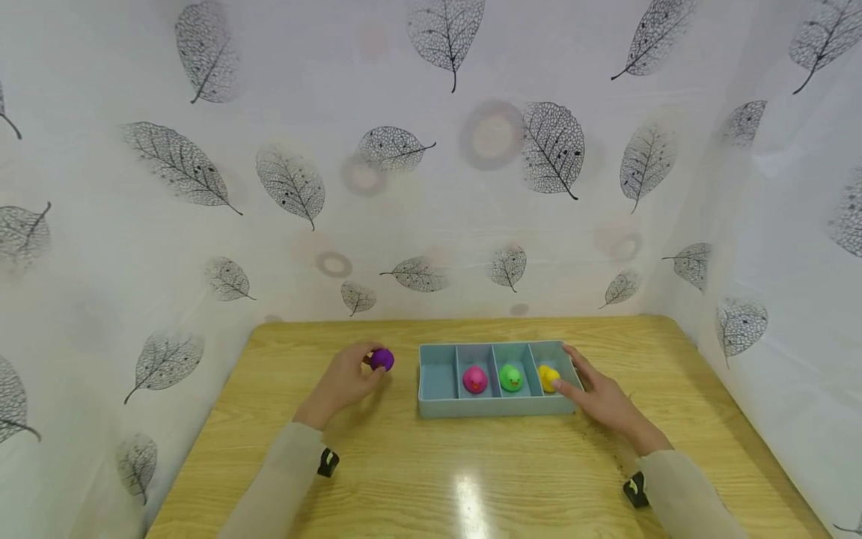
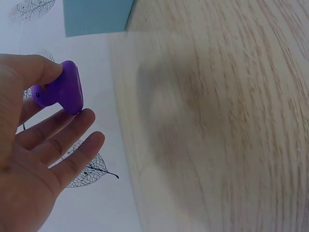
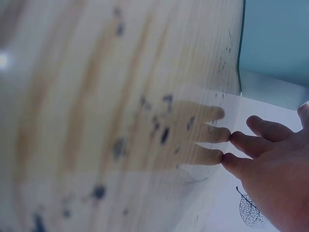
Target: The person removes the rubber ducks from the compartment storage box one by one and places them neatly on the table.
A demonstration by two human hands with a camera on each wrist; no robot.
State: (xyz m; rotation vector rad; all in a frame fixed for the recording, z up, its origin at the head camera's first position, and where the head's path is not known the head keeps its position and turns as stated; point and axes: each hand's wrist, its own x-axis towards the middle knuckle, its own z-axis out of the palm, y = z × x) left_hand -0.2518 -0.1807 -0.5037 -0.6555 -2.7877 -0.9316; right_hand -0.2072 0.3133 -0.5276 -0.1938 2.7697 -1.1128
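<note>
My left hand (image 1: 343, 382) pinches a purple rubber duck (image 1: 382, 360) between thumb and forefinger, just above the table left of the box. In the left wrist view the duck (image 2: 70, 89) is tipped on its side and the other fingers are spread. A pale blue divided box (image 1: 498, 407) holds a pink duck (image 1: 474, 379), a green duck (image 1: 511, 379) and a yellow duck (image 1: 548, 378). My right hand (image 1: 606, 400) holds the box's right end, thumb over the wall beside the yellow duck, forefinger at the far corner. The right wrist view hides that grip.
The box's leftmost compartment (image 1: 439, 370) has no duck in it. A wooden table (image 1: 390, 479) lies under everything, with small dark marks near my right wrist. A white leaf-print curtain (image 1: 444, 209) rises behind the table and along both sides.
</note>
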